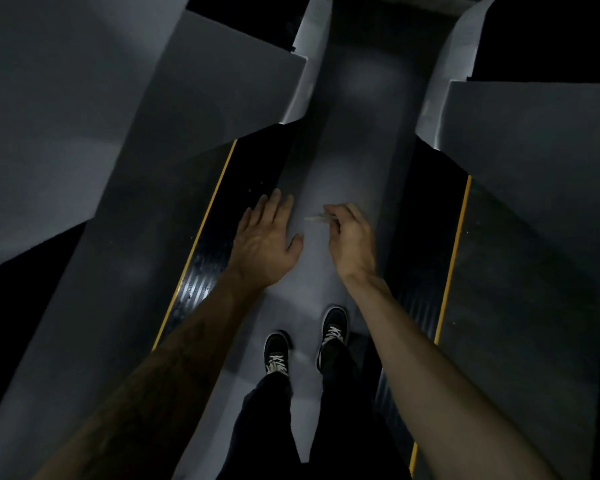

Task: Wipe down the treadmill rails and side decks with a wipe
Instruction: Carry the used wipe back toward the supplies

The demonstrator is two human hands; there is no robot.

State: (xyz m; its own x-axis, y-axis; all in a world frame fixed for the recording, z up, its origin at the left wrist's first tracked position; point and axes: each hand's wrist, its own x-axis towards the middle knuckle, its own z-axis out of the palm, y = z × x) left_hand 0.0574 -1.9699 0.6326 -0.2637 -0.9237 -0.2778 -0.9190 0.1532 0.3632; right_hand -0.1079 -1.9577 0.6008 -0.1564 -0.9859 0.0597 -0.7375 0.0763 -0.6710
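Wipe (317, 218) in right hand (352, 242); no legible writing.

Floor aisle (354, 140) between 2 treadmills (201, 188)

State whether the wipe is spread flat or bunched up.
Bunched: the wipe shows only as a thin sliver pinched in the right hand, not opened out.

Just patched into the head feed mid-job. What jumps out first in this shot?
Two bare forearms reach down the centre: the left hand is spread open and empty, while the right hand pinches a small pale crumpled wipe at its fingertips. Both hang over the grey strip of floor between two dark treadmill side decks edged with yellow stripes. Below stand the person's black sneakers with white laces.
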